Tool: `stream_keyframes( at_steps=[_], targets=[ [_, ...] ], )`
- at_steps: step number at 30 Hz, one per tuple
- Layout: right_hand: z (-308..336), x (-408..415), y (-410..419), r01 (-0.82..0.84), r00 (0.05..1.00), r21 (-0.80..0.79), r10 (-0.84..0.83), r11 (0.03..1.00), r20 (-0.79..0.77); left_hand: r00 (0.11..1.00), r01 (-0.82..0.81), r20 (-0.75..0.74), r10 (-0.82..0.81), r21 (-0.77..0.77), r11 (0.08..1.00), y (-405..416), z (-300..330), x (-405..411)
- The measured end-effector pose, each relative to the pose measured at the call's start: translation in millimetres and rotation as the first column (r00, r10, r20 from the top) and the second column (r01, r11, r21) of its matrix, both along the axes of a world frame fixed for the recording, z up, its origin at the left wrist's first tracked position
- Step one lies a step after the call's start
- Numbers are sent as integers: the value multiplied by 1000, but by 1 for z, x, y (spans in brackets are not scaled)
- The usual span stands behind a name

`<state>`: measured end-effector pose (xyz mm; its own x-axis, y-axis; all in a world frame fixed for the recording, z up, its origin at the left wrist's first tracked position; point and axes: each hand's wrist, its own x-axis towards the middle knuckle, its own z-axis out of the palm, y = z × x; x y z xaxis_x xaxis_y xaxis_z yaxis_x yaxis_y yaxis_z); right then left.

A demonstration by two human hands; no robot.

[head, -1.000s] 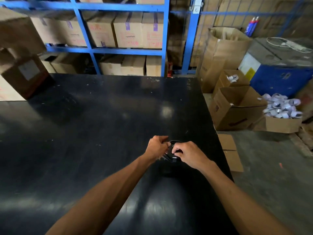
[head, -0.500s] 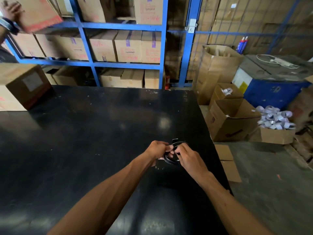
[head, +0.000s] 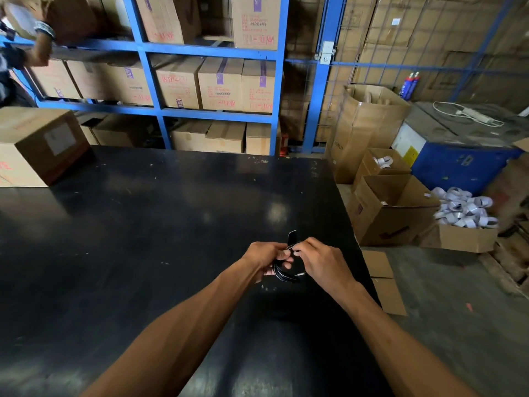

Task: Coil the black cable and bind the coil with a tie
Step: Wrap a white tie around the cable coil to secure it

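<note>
A small coil of black cable (head: 283,275) hangs between my two hands, just above the black table (head: 143,239) near its right edge. My left hand (head: 264,255) grips the coil's left side, fingers curled through the loop. My right hand (head: 317,260) pinches the top of the coil from the right. A short black strip, the tie (head: 292,238), sticks up above my fingertips. Most of the coil's upper part is hidden by my fingers.
A cardboard box (head: 37,144) sits on the table's far left corner. Open boxes (head: 389,207) and a box of white rolls (head: 463,222) stand on the floor to the right. Blue shelving (head: 209,113) with cartons lies behind. Another person's arm (head: 40,44) reaches at top left.
The coil has been lifted off the table and turned more upright between my hands. The tie's end now sticks up above my fingers. My head has tilted up.
</note>
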<state>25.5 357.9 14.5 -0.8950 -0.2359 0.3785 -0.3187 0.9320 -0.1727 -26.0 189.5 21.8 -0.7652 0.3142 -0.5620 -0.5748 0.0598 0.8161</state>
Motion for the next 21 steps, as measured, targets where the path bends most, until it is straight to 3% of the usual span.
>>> stream_keyframes(
  at_steps=[4,11,16,21],
  targets=[
    [24,-3,2,43,999,-1,-43,999,33,998,18,-58,-22,-69,997,2,7,2],
    [39,-19,9,-7,961,-40,18,999,276,966,118,-198,-164,-224,967,-2,14,1],
    [31,-17,3,112,957,-150,-66,982,283,934,128,-297,-200,-243,962,-6,7,-1],
    [18,-16,-1,249,930,-161,-189,955,316,960,-16,-277,-38,-190,982,-4,-7,6]
  ],
)
